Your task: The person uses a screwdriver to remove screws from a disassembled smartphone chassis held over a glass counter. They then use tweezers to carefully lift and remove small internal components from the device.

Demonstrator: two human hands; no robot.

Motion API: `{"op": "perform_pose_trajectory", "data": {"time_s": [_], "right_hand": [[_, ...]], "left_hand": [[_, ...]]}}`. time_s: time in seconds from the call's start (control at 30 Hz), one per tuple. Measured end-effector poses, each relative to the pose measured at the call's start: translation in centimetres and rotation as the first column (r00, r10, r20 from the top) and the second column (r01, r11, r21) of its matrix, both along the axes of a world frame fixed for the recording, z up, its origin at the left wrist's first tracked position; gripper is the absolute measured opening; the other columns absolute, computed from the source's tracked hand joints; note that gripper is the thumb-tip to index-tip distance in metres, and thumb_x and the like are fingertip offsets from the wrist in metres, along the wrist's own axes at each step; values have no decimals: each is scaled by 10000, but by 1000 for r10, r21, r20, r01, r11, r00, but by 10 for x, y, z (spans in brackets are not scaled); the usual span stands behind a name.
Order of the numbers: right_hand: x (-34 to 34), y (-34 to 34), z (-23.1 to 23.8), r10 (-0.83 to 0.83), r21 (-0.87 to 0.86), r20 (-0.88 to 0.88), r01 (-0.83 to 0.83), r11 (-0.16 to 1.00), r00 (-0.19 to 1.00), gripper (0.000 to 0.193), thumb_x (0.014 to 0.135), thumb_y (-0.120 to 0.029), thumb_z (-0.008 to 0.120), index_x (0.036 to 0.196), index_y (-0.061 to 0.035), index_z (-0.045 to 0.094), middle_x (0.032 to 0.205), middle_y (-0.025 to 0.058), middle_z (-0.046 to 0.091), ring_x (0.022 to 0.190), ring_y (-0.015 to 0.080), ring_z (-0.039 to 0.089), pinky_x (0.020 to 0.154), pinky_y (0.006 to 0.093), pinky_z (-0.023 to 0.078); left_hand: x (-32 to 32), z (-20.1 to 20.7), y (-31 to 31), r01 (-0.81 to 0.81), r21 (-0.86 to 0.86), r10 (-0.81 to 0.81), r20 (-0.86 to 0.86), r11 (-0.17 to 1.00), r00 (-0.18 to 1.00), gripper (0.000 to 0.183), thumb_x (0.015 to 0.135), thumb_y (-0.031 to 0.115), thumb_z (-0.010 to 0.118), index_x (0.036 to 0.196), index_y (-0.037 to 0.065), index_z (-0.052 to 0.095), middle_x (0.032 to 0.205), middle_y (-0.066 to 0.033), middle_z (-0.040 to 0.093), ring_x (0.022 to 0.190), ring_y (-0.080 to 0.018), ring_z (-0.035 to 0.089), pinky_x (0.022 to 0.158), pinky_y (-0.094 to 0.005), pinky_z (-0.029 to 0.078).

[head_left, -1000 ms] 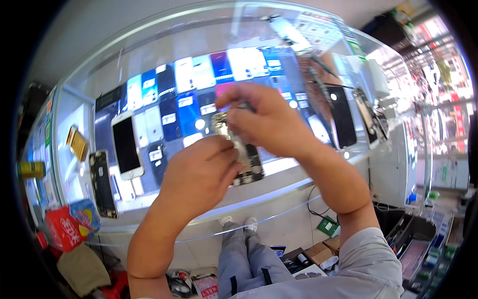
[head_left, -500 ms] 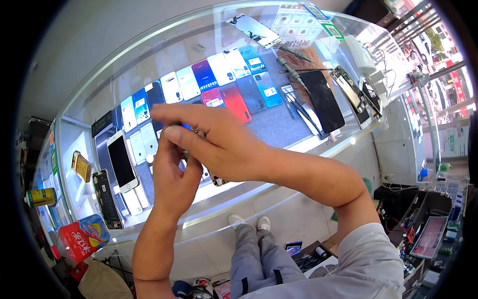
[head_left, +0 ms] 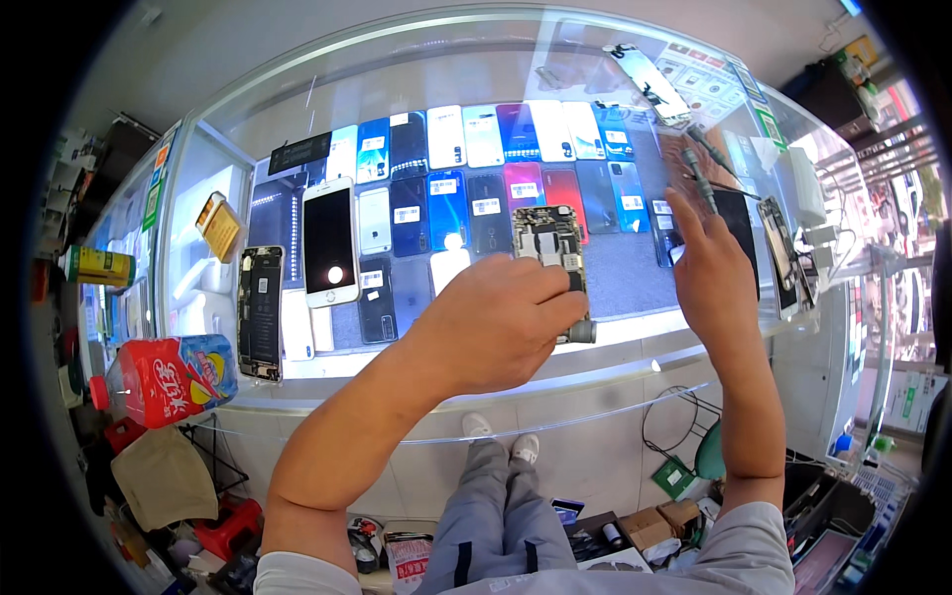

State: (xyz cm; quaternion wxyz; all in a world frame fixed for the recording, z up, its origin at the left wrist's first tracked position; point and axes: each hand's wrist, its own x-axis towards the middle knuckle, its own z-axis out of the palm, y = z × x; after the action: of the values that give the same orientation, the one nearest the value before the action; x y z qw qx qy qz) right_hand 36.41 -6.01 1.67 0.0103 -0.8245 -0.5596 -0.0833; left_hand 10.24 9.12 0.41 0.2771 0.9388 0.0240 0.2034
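Note:
My left hand [head_left: 501,322] is closed in a pinch over the lower part of an opened phone body [head_left: 548,230]. The phone's circuit board shows above my knuckles. Whatever lies between the fingertips is hidden. A short grey cylindrical end [head_left: 578,333] pokes out below them. Off to the right, my right hand [head_left: 719,278] is raised at the counter's edge, its fingers apart and pointing away from me, and nothing shows in it. Just beyond its fingertips lies a grey-handled tool [head_left: 699,180]. A black phone screen [head_left: 736,230] is partly covered by this hand.
Rows of phones lie inside the glass display counter [head_left: 466,389]. On the left are a white phone with a dark screen [head_left: 330,233], an opened phone [head_left: 262,312], a yellow box [head_left: 220,226] and a red-labelled bottle [head_left: 171,382]. More opened phones [head_left: 778,248] stand at right.
My hands, crossed together over the counter before, have separated. The right has moved to the tools at right; the left now pinches over the opened phone. The view has shifted too.

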Motion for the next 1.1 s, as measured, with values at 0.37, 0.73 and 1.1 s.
{"op": "perform_pose_trajectory", "data": {"time_s": [0.37, 0.73, 1.1], "right_hand": [[-12, 72, 12, 553, 548, -833, -114, 828, 9, 402, 970, -4, 725, 1372, 7, 709, 1035, 13, 636, 881, 130, 603, 815, 300, 513], [-38, 73, -16, 732, 591, -355, -467, 658, 581, 307, 880, -15, 842, 1175, -30, 758, 907, 119, 749, 769, 323, 748, 680, 404, 590], [-41, 79, -18, 804, 558, -104, -635, 535, 586, 283, 841, -78, 926, 1059, -38, 750, 903, 102, 791, 764, 303, 781, 652, 384, 611]], "left_hand": [[-4, -4, -2, -68, 77, 69, -1, 995, 998, 152, 751, 84, 761, 898, 67, 726, 946, -43, 649, 945, -266, 662, 797, -432, 540], [-6, -7, 0, -68, 40, 66, 51, 997, 997, 83, 762, 99, 754, 805, 50, 703, 910, -56, 648, 930, -272, 668, 803, -419, 562], [-4, -7, -2, -83, 38, 80, 62, 996, 995, 66, 768, 99, 751, 776, 55, 703, 893, -57, 657, 911, -260, 662, 795, -408, 567]]}}
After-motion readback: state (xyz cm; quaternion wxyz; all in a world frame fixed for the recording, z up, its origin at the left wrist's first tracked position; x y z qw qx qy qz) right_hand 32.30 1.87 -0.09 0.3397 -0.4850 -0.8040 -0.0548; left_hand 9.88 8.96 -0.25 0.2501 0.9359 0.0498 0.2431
